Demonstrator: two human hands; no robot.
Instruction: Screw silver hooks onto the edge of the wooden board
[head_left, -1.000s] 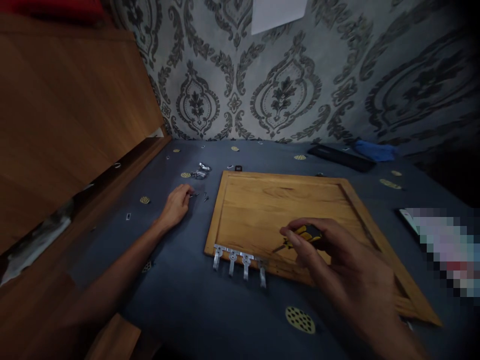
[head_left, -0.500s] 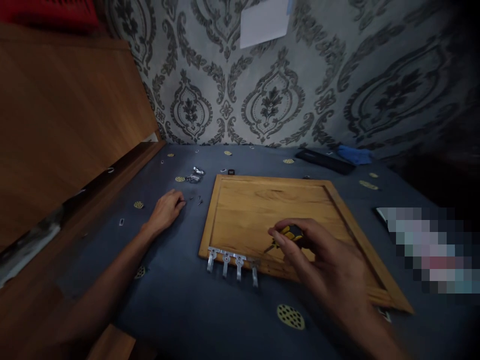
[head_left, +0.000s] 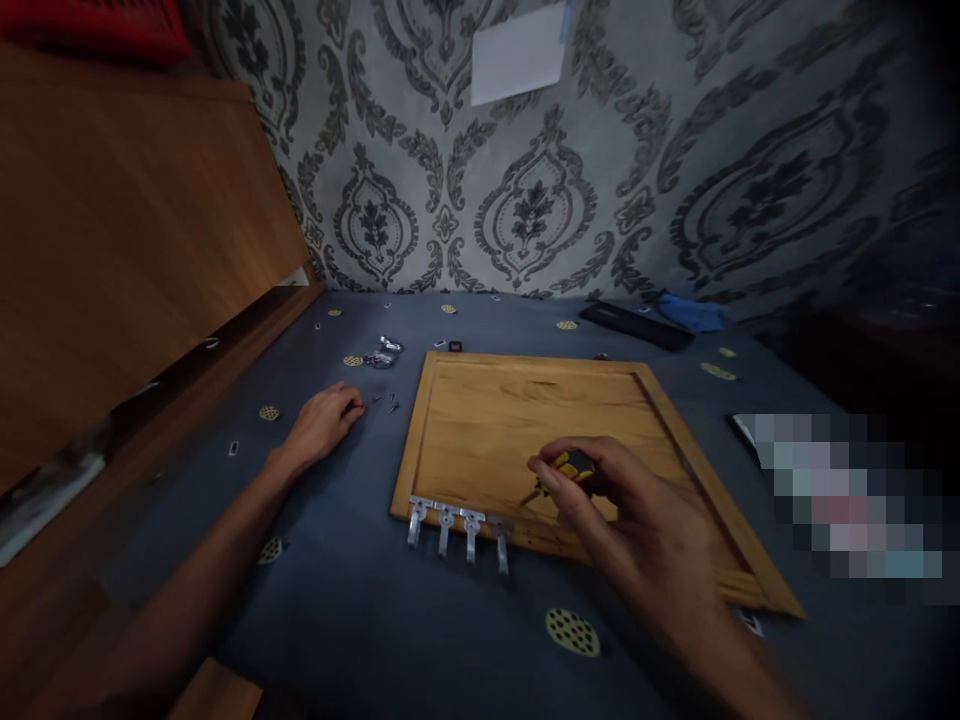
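Note:
My right hand (head_left: 652, 530) grips a short yellow and black screwdriver (head_left: 574, 466), its tip pointing down and left over a framed wooden panel (head_left: 495, 420). Along the panel's near left edge sits a row of several metal brackets (head_left: 445, 528), their arms sticking out past the wood. To the left of the panel, my left hand (head_left: 326, 420) rests on the blue cloth with its fingers curled together. Whatever its fingertips may pinch is hidden. A few small screws (head_left: 394, 402) lie just right of those fingertips. Beyond them are shiny metal hinge parts (head_left: 384, 356).
The patterned cloth (head_left: 360, 610) covers the surface. A wooden cabinet (head_left: 142, 190) stands along the left. Behind the panel lie a small black square item (head_left: 455, 346), a long black case (head_left: 637, 326) and a blue cloth (head_left: 691, 313). A blurred-out flat object (head_left: 840, 500) lies at right.
The view has shifted slightly, so most things appear a little further left. Both hands keep nearly the same pose, and the screwdriver stays in my right hand.

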